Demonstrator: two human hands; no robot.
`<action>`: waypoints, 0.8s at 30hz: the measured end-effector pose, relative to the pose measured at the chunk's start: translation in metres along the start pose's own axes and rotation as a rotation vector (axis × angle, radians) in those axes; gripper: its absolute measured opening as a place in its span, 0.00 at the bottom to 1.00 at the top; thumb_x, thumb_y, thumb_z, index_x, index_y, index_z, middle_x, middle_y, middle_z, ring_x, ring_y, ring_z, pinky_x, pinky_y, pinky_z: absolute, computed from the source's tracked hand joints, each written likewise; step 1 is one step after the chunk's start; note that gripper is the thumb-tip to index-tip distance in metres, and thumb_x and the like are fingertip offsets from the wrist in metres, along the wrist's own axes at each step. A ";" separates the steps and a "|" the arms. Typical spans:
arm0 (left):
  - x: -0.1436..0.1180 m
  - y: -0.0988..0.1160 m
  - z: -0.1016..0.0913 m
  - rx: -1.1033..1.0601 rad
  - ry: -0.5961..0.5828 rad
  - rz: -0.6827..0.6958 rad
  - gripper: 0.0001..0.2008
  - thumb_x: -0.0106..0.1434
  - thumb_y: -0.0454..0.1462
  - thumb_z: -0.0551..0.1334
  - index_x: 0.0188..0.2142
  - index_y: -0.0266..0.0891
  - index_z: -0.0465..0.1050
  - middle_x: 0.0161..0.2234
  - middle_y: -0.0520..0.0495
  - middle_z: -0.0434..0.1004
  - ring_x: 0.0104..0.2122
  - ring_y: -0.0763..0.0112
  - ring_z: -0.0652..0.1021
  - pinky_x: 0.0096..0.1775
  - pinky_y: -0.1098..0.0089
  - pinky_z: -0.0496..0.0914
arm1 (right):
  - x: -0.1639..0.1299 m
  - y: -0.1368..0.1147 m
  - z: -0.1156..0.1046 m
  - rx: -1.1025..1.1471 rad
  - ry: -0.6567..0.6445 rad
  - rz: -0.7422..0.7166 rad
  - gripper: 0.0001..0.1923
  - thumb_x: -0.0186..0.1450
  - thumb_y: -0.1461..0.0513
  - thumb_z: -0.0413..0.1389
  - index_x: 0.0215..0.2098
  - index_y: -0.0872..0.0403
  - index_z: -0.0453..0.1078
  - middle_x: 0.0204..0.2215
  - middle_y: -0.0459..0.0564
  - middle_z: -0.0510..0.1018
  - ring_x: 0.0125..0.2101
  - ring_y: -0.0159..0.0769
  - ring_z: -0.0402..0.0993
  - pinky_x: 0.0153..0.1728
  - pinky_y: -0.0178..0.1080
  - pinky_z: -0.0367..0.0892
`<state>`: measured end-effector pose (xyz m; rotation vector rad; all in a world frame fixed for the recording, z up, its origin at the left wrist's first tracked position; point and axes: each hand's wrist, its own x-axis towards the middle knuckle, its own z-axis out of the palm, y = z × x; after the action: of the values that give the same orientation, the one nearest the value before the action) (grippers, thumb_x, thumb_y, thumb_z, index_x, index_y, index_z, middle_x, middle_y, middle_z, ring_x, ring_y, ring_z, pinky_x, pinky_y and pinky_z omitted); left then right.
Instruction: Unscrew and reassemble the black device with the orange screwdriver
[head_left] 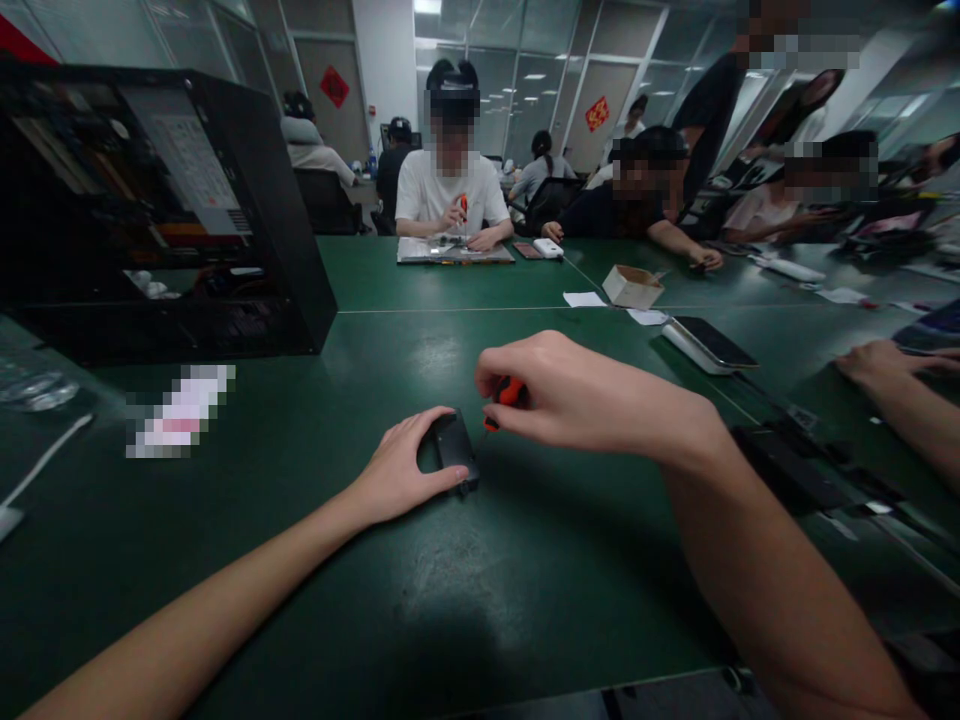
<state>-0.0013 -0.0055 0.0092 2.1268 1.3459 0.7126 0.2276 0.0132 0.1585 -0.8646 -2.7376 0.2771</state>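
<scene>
A small black device [454, 450] lies on the green table [315, 560] in front of me. My left hand [401, 470] grips it, fingers over its far side and thumb along its near edge. My right hand [577, 392] is closed on a small screwdriver with an orange-red handle [508, 392]. The tool's tip points down at the right edge of the black device.
A black computer case [161, 210] stands at the left. A phone [712, 342] and a small cardboard box [632, 285] lie to the right, with dark flat parts [795, 470] nearer. Another person's hand [892, 365] rests at the far right; several people sit across the table.
</scene>
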 end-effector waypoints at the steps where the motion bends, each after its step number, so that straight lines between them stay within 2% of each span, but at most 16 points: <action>1: 0.000 0.000 0.000 -0.001 -0.001 0.003 0.38 0.60 0.52 0.68 0.65 0.44 0.61 0.64 0.40 0.67 0.62 0.46 0.68 0.62 0.47 0.62 | 0.001 -0.001 0.001 0.002 0.009 -0.007 0.04 0.67 0.63 0.58 0.35 0.56 0.70 0.29 0.47 0.75 0.28 0.32 0.68 0.31 0.35 0.56; 3: 0.001 0.000 0.000 -0.003 0.002 0.005 0.37 0.60 0.51 0.68 0.65 0.44 0.62 0.64 0.39 0.68 0.62 0.46 0.68 0.62 0.46 0.61 | 0.002 -0.003 0.004 0.014 0.031 -0.029 0.05 0.69 0.62 0.56 0.37 0.56 0.70 0.32 0.49 0.77 0.30 0.33 0.69 0.33 0.35 0.58; 5: 0.001 0.000 0.000 -0.001 0.010 0.002 0.37 0.60 0.51 0.68 0.65 0.45 0.62 0.64 0.40 0.68 0.62 0.45 0.68 0.62 0.46 0.61 | 0.003 -0.005 0.007 0.038 0.053 -0.069 0.04 0.69 0.65 0.54 0.41 0.56 0.70 0.36 0.51 0.78 0.35 0.35 0.71 0.37 0.36 0.60; 9: 0.000 0.000 0.001 0.010 0.020 -0.002 0.37 0.60 0.52 0.68 0.65 0.45 0.62 0.64 0.39 0.67 0.63 0.44 0.68 0.63 0.46 0.61 | 0.002 -0.009 0.006 0.081 0.032 -0.129 0.14 0.63 0.72 0.54 0.47 0.55 0.68 0.44 0.53 0.76 0.42 0.37 0.71 0.41 0.36 0.62; 14: -0.001 -0.001 0.001 -0.008 0.022 0.011 0.36 0.59 0.51 0.69 0.64 0.46 0.63 0.64 0.41 0.68 0.63 0.45 0.68 0.63 0.46 0.61 | 0.000 -0.010 0.002 0.014 0.010 -0.074 0.03 0.67 0.67 0.56 0.38 0.56 0.72 0.35 0.51 0.76 0.35 0.36 0.71 0.36 0.37 0.61; 16: -0.001 -0.001 0.000 -0.015 0.024 0.010 0.36 0.59 0.50 0.69 0.64 0.46 0.63 0.64 0.41 0.68 0.62 0.45 0.68 0.63 0.46 0.62 | 0.000 -0.011 0.002 0.016 0.026 -0.073 0.05 0.67 0.68 0.55 0.39 0.56 0.73 0.36 0.51 0.77 0.35 0.36 0.71 0.37 0.37 0.61; 19: -0.001 -0.001 0.000 -0.021 0.026 -0.001 0.37 0.59 0.50 0.69 0.64 0.45 0.62 0.64 0.39 0.67 0.63 0.44 0.68 0.63 0.45 0.61 | 0.000 -0.013 0.002 0.059 -0.001 -0.111 0.13 0.65 0.70 0.56 0.47 0.55 0.72 0.44 0.53 0.76 0.41 0.38 0.72 0.40 0.37 0.63; 24: -0.001 -0.001 0.001 -0.022 0.029 0.013 0.37 0.59 0.50 0.69 0.64 0.45 0.62 0.64 0.40 0.68 0.63 0.45 0.68 0.63 0.46 0.61 | 0.001 -0.012 0.005 0.007 0.022 -0.066 0.09 0.69 0.66 0.54 0.46 0.56 0.73 0.39 0.54 0.77 0.38 0.39 0.73 0.38 0.39 0.62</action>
<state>-0.0018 -0.0060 0.0078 2.1175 1.3340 0.7628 0.2187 0.0033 0.1571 -0.7695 -2.7369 0.2623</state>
